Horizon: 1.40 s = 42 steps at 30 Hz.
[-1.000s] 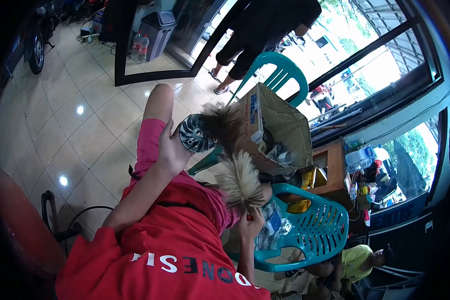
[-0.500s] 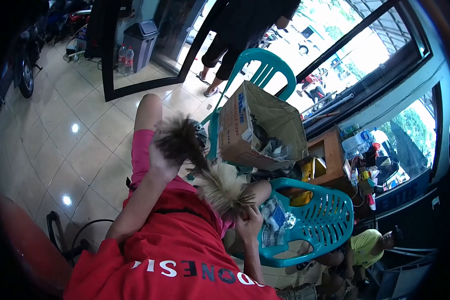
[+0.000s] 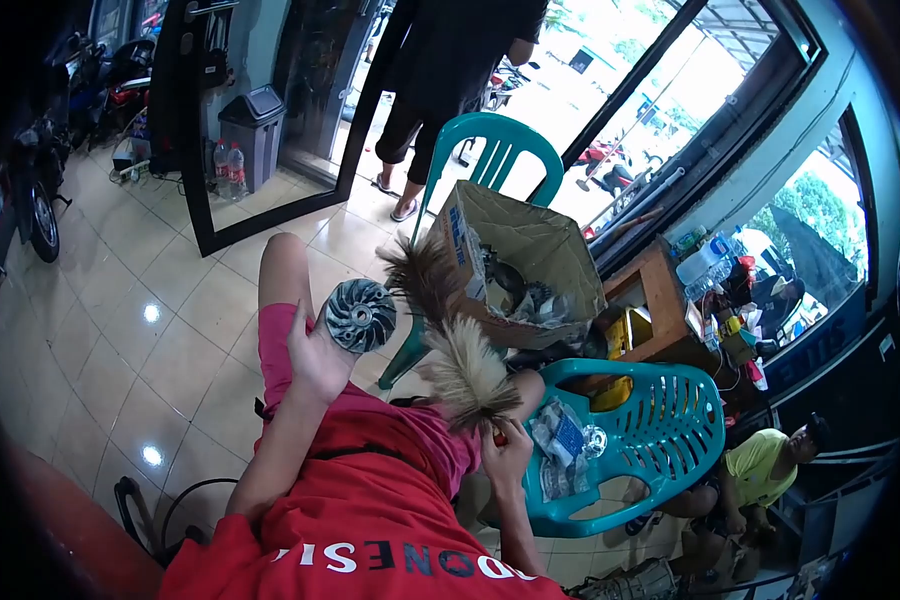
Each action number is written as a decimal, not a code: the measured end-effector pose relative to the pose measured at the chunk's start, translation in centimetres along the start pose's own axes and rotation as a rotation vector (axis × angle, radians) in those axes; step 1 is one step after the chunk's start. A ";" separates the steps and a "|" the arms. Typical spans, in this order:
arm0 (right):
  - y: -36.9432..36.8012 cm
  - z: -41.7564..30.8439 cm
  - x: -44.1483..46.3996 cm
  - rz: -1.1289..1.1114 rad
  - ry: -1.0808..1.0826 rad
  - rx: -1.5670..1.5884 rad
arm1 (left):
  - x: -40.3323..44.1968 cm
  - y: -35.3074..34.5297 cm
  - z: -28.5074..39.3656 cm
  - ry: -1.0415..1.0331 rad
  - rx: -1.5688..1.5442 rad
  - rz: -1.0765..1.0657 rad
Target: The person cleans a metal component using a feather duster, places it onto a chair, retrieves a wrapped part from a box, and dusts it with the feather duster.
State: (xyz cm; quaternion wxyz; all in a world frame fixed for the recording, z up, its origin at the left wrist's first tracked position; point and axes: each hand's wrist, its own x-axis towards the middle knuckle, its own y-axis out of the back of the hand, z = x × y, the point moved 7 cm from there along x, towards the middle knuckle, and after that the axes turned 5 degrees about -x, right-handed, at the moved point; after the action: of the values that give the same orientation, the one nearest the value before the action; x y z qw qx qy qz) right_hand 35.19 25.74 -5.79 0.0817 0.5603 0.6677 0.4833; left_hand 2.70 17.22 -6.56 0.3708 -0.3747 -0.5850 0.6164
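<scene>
In the head view, my left hand [image 3: 320, 362] holds up a round metal fan wheel [image 3: 360, 316] with curved fins and a hub hole, fins facing me. The fingers behind the wheel are partly hidden. Gripped in my right hand [image 3: 507, 452] is the base of a feather duster [image 3: 470, 375], with pale feathers near the hand and dark brown ones at the tip. Its dark tip stands just right of the wheel, in front of a cardboard box [image 3: 452, 245]. The duster's handle is mostly hidden by my fingers.
The box holds dark parts and plastic and rests on a green chair [image 3: 490, 140]. A second green chair [image 3: 660, 425] carries plastic-wrapped packets [image 3: 562, 440]. A person in black [image 3: 450, 80] stands at the glass door; another in yellow [image 3: 760, 468] sits at right. Motorbikes stand at far left.
The duster's dark tip has swung right, away from my left hand, uncovering the fan wheel. My right hand stays low near the chair. The view has shifted slightly.
</scene>
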 end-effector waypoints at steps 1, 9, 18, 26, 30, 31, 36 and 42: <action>0.1 -0.6 0.1 -0.043 0.051 0.001 | 0.0 0.2 0.1 -0.002 0.005 0.002; 0.2 -0.8 0.6 0.038 0.006 0.021 | -0.3 0.5 0.4 -0.040 0.018 0.093; -0.3 -3.1 -1.8 -0.123 0.181 0.139 | 0.2 1.3 1.6 -0.101 0.008 0.157; -0.7 -5.4 -1.9 -0.130 0.274 0.150 | 1.6 5.5 1.6 -0.106 -0.164 0.103; -0.4 -6.1 -2.0 -0.147 0.287 0.161 | 0.4 2.8 0.7 -0.068 -0.044 -0.291; -0.8 -5.2 -2.1 -0.145 0.279 0.122 | 1.7 3.2 0.6 -0.035 0.005 -0.224; -1.0 -4.0 -1.6 -0.072 0.225 0.122 | -0.4 0.9 0.6 0.170 -0.316 -0.184; -1.6 -4.8 -1.8 -0.208 0.246 -0.011 | -0.4 -0.7 -0.1 0.179 -0.246 -0.272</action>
State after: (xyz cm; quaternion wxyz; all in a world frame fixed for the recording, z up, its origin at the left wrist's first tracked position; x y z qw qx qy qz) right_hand 31.68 21.77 -5.27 0.0521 0.4242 0.7245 0.5407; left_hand 2.93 16.96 -5.81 0.4527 -0.3879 -0.6658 0.4486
